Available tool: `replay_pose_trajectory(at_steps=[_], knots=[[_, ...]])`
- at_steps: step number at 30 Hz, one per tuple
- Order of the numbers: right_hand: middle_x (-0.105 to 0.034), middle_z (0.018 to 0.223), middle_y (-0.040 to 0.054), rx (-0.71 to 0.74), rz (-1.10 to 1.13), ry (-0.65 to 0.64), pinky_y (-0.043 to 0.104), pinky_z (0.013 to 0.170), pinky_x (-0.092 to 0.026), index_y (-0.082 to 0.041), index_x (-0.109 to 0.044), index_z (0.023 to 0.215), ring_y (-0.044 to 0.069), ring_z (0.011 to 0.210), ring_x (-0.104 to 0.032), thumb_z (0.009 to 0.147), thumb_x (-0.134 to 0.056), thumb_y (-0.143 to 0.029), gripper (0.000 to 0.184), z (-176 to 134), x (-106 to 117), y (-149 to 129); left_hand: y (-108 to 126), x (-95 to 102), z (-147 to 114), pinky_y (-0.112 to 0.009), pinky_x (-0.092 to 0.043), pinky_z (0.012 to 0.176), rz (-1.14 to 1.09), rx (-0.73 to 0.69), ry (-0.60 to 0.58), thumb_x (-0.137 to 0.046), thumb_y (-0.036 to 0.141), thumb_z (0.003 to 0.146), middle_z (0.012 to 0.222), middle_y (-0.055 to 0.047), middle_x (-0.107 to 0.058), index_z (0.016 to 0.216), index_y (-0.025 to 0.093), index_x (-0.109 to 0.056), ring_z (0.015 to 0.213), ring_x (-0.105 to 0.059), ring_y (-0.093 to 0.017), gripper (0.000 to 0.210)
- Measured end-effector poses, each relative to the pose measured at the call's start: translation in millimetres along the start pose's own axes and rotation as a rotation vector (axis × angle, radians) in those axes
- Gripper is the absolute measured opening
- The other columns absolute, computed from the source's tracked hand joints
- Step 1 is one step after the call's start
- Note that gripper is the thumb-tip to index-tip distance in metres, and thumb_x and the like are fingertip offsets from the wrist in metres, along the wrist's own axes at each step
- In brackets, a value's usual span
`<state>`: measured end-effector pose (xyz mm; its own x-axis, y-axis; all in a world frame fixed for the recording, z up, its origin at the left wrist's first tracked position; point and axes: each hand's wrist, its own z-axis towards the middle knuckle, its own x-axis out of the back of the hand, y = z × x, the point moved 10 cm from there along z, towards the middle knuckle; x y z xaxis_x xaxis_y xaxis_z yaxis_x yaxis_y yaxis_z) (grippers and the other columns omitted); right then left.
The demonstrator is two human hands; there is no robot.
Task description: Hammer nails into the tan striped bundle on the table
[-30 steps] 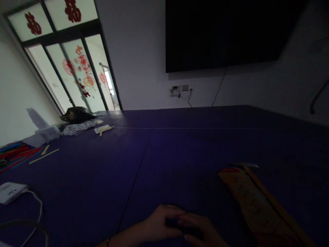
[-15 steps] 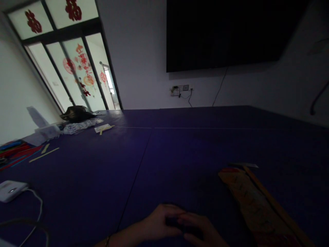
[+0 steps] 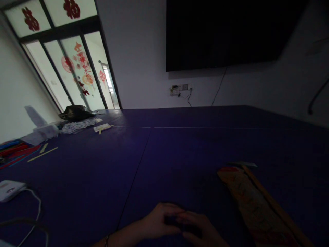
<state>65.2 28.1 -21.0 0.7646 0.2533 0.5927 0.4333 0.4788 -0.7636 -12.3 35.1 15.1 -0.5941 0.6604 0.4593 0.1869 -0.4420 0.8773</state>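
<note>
Bare left hand (image 3: 158, 221) and bare right hand (image 3: 205, 229) meet, fingers curled; from here I cannot tell whether they grasp anything. Beyond the right hand, a flat orange-and-red packet (image 3: 248, 199) lies on the purple tabletop (image 3: 180, 164) beside a long wooden-handled tool (image 3: 269, 197).

The view has dipped slightly down and to the right over the past second. The television (image 3: 230, 32) now appears a trace higher. To its left, the door (image 3: 73, 72) shows slightly farther left, as does the white box (image 3: 11, 190), well below and left. Below and right of the television, the wooden-handled tool (image 3: 272, 202) sits slightly higher and farther left. Below its left edge, the left hand (image 3: 159, 219) and right hand (image 3: 206, 227) appear marginally higher.
</note>
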Motion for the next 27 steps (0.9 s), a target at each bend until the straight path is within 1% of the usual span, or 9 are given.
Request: replay_pose_trajectory(at_steps=[7, 12, 17, 23, 27], knots=[[-0.07, 0.105, 0.014, -0.009, -0.031, -0.018, 0.04, 0.085, -0.051, -0.023, -0.066, 0.108, 0.027, 0.1, -0.063, 0.079, -0.057, -0.044, 0.038, 0.0, 0.3, -1.2, -5.5, -0.2, -0.8, -0.029, -0.043, 0.085, -0.036, 0.037, 0.001, -0.063, 0.023, 0.074, 0.101, -0.004, -0.064, 0.106, 0.019, -0.061, 0.096, -0.057, -0.019, 0.032], [-0.07, 0.104, 0.0148, -0.009, -0.035, -0.02, 0.039, 0.083, -0.052, -0.02, -0.066, 0.107, 0.027, 0.099, -0.064, 0.078, -0.057, -0.044, 0.038, 0.9, 0.1, -0.7, -7.6, -1.9, -0.7, -0.03, -0.043, 0.086, -0.001, 0.046, -0.015, -0.062, 0.026, 0.076, 0.099, -0.003, -0.064, 0.104, 0.019, -0.062, 0.095, -0.057, -0.018, 0.029], [-0.071, 0.101, 0.0113, 0.021, -0.012, 0.004, 0.038, 0.082, -0.052, -0.025, -0.067, 0.106, 0.025, 0.096, -0.065, 0.078, -0.058, -0.044, 0.035, 1.6, 1.4, -4.9, -7.3, -1.6, 0.2, -0.03, -0.043, 0.086, 0.006, 0.023, -0.009, -0.063, 0.021, 0.073, 0.098, -0.003, -0.064, 0.104, 0.02, -0.062, 0.095, -0.057, -0.019, 0.031], [-0.071, 0.102, 0.0116, 0.013, -0.007, 0.015, 0.038, 0.081, -0.053, -0.025, -0.067, 0.106, 0.026, 0.096, -0.065, 0.077, -0.058, -0.045, 0.036, 1.7, 1.8, -5.0, -2.8, 0.5, -0.3, -0.028, -0.044, 0.083, -0.018, 0.012, 0.002, -0.063, 0.019, 0.073, 0.093, -0.002, -0.064, 0.101, 0.019, -0.063, 0.09, -0.058, -0.017, 0.028], [-0.071, 0.102, 0.0114, 0.015, -0.016, 0.016, 0.039, 0.081, -0.053, -0.026, -0.067, 0.106, 0.026, 0.096, -0.065, 0.077, -0.059, -0.045, 0.036, 0.8, 4.3, -6.8, -2.1, -0.5, -1.1, -0.029, -0.044, 0.084, -0.018, 0.012, -0.004, -0.062, 0.021, 0.075, 0.099, -0.004, -0.064, 0.106, 0.019, -0.062, 0.095, -0.058, -0.018, 0.032]])
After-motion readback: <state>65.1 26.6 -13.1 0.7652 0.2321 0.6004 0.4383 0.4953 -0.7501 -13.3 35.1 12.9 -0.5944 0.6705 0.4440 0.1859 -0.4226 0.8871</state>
